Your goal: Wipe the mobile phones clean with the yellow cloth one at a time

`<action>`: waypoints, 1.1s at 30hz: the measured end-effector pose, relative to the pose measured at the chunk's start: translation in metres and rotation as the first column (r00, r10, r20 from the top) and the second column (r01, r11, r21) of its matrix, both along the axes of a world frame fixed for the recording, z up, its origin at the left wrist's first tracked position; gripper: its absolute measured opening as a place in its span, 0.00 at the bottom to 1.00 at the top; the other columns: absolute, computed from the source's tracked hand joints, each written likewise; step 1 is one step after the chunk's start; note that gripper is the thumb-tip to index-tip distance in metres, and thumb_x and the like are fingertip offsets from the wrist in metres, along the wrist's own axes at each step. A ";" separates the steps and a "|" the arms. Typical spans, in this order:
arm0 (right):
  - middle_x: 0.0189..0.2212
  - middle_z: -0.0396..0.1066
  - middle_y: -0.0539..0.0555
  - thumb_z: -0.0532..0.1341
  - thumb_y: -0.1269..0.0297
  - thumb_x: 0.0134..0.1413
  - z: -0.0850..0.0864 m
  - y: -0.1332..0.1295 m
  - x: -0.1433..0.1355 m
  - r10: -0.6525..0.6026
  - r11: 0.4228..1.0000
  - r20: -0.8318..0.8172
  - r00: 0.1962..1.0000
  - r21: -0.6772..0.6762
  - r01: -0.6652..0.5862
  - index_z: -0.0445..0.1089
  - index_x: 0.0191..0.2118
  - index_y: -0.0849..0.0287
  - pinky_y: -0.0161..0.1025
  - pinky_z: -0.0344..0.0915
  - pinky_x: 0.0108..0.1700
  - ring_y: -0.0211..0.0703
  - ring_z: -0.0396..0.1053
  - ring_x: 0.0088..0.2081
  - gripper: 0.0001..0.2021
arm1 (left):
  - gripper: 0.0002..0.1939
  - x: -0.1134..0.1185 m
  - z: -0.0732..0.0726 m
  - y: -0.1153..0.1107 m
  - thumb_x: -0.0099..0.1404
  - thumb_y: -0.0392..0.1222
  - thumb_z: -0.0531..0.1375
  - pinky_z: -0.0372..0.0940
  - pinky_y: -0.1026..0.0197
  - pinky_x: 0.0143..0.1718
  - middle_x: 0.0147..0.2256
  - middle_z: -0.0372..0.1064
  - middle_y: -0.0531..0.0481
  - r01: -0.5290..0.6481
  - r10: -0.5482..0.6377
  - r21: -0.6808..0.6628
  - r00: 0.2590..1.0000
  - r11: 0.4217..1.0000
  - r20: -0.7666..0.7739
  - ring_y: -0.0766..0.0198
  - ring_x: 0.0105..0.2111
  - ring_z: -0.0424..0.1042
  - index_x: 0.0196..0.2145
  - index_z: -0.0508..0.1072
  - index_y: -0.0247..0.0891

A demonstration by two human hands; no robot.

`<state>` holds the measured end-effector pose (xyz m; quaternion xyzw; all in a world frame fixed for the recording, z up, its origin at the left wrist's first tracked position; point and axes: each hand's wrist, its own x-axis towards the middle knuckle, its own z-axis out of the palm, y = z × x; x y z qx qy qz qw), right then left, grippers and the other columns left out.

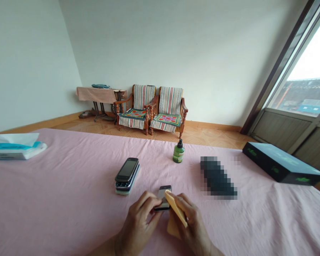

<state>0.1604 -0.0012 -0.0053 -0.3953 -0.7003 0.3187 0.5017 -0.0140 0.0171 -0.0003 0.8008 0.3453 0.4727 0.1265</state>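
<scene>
Low in the middle of the head view, my left hand (141,217) pinches the left side of a small silver and black mobile phone (163,193). My right hand (193,218) is closed on a folded yellow cloth (177,209), whose upper edge lies against the right side of the phone. Part of the cloth hangs below my right fingers. Ahead and to the left, a stack of several phones (128,171) rests on the pink sheet, the top one dark with its screen facing up. A green bottle (178,153) with a black cap stands upright farther away.
The pink bedsheet (77,199) covers the surface. A tissue pack (18,147) lies far left. On the right are a pixelated dark object (218,177) and a black box (280,163) with green marks. Two wooden armchairs (165,106) and a covered table (96,94) stand beyond.
</scene>
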 end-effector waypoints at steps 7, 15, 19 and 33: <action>0.40 0.68 0.56 0.55 0.52 0.60 0.001 -0.010 0.005 -0.004 0.995 -0.149 0.989 -0.098 -0.010 0.65 0.54 0.53 0.39 0.67 0.41 0.46 0.69 0.39 0.20 | 0.15 -0.001 0.000 -0.002 0.59 0.23 0.53 0.67 0.65 0.34 0.33 0.67 0.51 0.005 -0.005 -0.028 1.000 1.000 0.007 0.64 0.33 0.71 0.39 0.69 0.40; 0.33 0.69 0.52 0.58 0.51 0.57 0.008 -0.002 0.000 0.002 0.959 -0.192 0.981 -0.279 -0.057 0.67 0.43 0.57 0.36 0.65 0.38 0.43 0.68 0.36 0.15 | 0.16 0.000 -0.001 -0.002 0.60 0.24 0.53 0.68 0.65 0.37 0.34 0.68 0.50 0.035 -0.035 -0.053 0.999 0.998 -0.007 0.63 0.35 0.72 0.41 0.70 0.41; 0.32 0.68 0.52 0.57 0.51 0.59 0.004 0.003 -0.006 -0.011 0.959 -0.266 0.964 -0.277 -0.065 0.68 0.41 0.59 0.35 0.64 0.37 0.41 0.67 0.35 0.15 | 0.15 0.001 -0.001 -0.002 0.61 0.24 0.54 0.68 0.65 0.37 0.34 0.68 0.51 0.028 -0.028 -0.037 1.000 0.999 -0.001 0.63 0.34 0.72 0.40 0.70 0.41; 0.30 0.65 0.53 0.51 0.71 0.63 -0.011 -0.005 -0.007 -0.193 0.958 0.019 0.981 0.219 0.184 0.65 0.57 0.52 0.29 0.62 0.22 0.33 0.64 0.21 0.18 | 0.09 0.000 0.008 0.003 0.63 0.30 0.59 0.69 0.64 0.33 0.34 0.69 0.49 -0.033 0.041 -0.070 0.993 0.997 0.112 0.63 0.33 0.71 0.40 0.71 0.40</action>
